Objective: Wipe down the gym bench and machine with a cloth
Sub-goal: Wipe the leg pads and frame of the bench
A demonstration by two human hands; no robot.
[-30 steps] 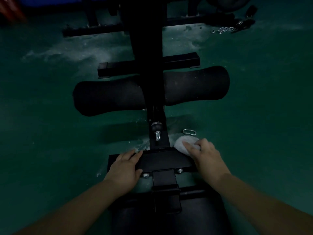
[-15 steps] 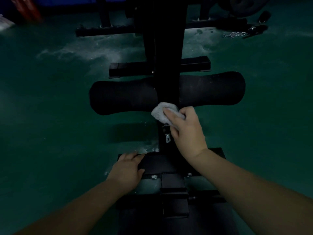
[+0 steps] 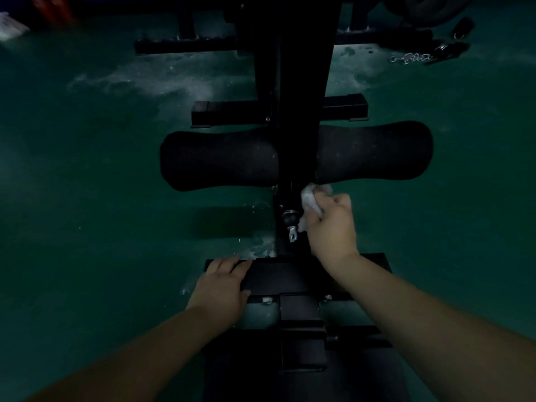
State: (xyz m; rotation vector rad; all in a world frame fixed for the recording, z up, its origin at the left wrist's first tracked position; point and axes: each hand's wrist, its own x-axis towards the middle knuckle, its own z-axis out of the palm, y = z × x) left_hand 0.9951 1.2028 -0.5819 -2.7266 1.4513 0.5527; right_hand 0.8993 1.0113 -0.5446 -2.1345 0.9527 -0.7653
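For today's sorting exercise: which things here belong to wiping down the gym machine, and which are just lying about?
Part of the job:
white cloth, gripped by the right hand
machine's centre post
foam roller pads
left hand, resting on the black crossbar

Lying about:
chain
strap handles

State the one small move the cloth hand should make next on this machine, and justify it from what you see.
Probably slide the cloth up the central post toward the foam roller. The right hand grips it against the post's right side just below the roller, beside the metal clip, while the left hand rests on the lower crossbar.
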